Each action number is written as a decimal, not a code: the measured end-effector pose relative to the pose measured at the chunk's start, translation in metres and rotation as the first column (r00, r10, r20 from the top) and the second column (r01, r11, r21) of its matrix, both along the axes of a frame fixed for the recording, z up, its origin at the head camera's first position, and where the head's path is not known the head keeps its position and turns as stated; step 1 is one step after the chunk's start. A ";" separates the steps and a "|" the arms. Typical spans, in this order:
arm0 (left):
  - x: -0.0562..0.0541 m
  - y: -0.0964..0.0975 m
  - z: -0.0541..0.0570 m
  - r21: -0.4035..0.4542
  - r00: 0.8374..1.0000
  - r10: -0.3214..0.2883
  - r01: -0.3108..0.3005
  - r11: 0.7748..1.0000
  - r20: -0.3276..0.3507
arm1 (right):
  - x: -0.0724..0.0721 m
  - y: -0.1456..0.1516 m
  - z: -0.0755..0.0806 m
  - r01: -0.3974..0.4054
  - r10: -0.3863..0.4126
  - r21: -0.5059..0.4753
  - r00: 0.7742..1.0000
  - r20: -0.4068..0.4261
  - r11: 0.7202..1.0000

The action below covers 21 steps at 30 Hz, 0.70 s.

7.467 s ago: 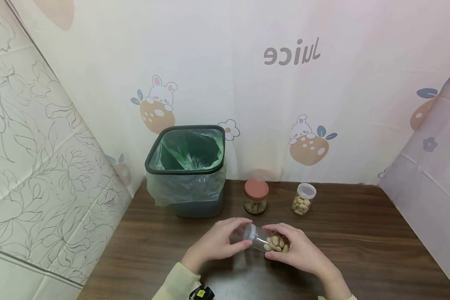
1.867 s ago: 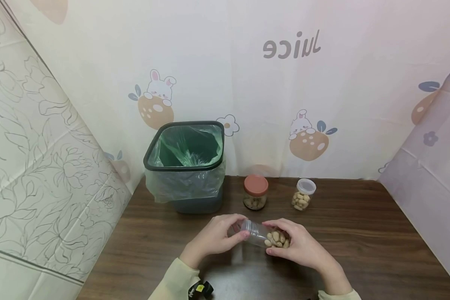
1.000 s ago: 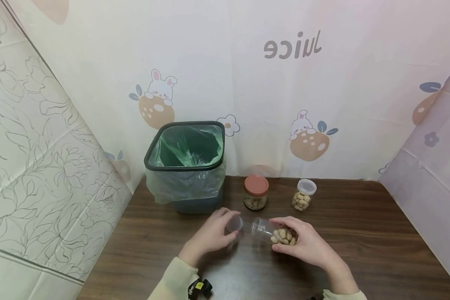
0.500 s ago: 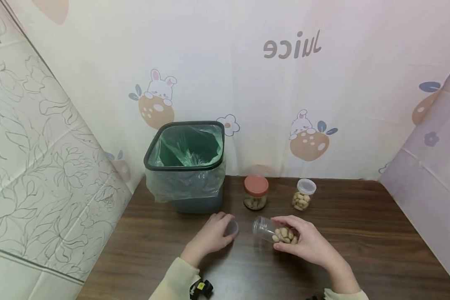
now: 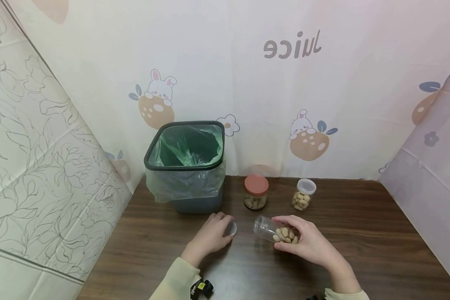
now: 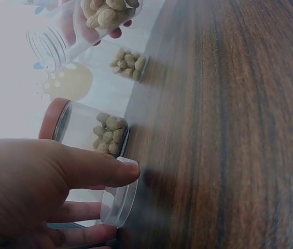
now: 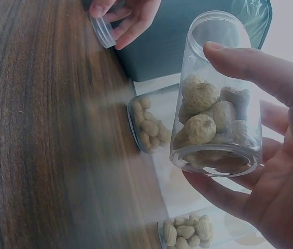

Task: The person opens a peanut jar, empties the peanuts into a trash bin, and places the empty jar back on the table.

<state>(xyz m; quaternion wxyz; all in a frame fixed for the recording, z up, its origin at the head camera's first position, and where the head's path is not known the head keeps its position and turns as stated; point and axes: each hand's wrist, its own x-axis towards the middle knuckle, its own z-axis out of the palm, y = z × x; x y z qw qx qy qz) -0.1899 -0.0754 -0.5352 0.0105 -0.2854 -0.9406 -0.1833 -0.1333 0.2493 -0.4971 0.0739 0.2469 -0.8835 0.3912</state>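
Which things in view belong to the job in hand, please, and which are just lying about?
In the job:
left hand pinching the clear lid
right hand holding the open jar
peanuts in that jar

Seemingly standing by:
red-lidded jar
white-lidded jar
bag-lined bin

Left to right, a bin (image 5: 183, 168), a middle jar (image 5: 256, 192) and an end jar (image 5: 303, 197) are set behind the lid (image 6: 123, 201) and bottle (image 5: 267, 229).

Three jars (image 5: 264, 229), three lids (image 5: 231, 229), one bin (image 5: 200, 205).
One left hand (image 5: 210, 234), one right hand (image 5: 309, 241), one liner (image 5: 185, 186), one table (image 5: 243, 275), two printed rabbits (image 5: 160, 89); three lots of peanuts (image 5: 285, 233), one per jar, overlapping too much to count singly.
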 end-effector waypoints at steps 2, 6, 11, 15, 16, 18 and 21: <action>0.000 0.000 0.000 -0.004 1.000 -0.001 0.001 1.000 -0.005 | 0.000 0.000 0.001 -0.002 0.002 0.002 1.000 -0.009 1.000; -0.001 0.000 -0.001 -0.008 1.000 -0.006 0.006 1.000 -0.008 | 0.001 0.000 0.001 -0.004 0.004 0.003 1.000 -0.016 1.000; 0.000 0.000 0.002 -0.007 1.000 -0.004 0.004 1.000 0.003 | 0.001 0.000 0.003 -0.006 0.006 0.001 1.000 -0.018 1.000; 0.001 -0.001 0.004 0.002 1.000 -0.001 0.001 1.000 0.022 | 0.002 0.000 0.004 -0.008 0.008 -0.005 1.000 -0.019 1.000; 0.001 -0.001 0.005 0.005 1.000 -0.001 0.001 1.000 0.029 | 0.002 0.000 0.004 -0.008 0.008 -0.005 1.000 -0.018 1.000; 0.001 -0.001 0.006 0.013 0.999 -0.002 0.001 1.000 0.042 | 0.002 0.000 0.004 -0.004 0.004 -0.002 1.000 -0.013 1.000; 0.002 -0.003 0.009 0.025 0.998 -0.005 0.004 1.000 0.066 | 0.001 0.002 0.003 0.001 -0.001 0.000 1.000 -0.002 1.000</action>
